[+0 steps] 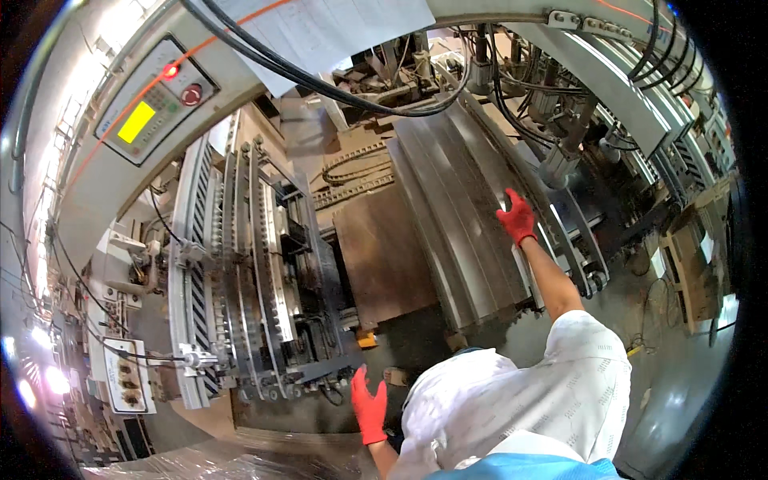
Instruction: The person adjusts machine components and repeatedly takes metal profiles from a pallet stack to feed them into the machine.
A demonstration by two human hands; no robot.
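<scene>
My right hand (pixel 518 219), in a red glove, reaches forward at the right edge of several long grey metal strips (pixel 452 192). Its thumb and fingers are apart, and I see nothing held in it. Whether it touches the metal I cannot tell. My left hand (pixel 369 410), also red-gloved, is low beside my body, fingers up and apart, with nothing in it. It is nearest to the front corner of a machine frame with rollers and rails (pixel 276 264). Left of the strips lies a flat brown plate (pixel 384 252).
A control panel (pixel 152 104) with a yellow screen and red button sits upper left. Black cables (pixel 336 88) hang across the top. Metal cylinders (pixel 560 164) with hoses stand beyond my right hand. A wooden pallet (pixel 692 272) leans far right; plastic film (pixel 240 460) lies at the lower left.
</scene>
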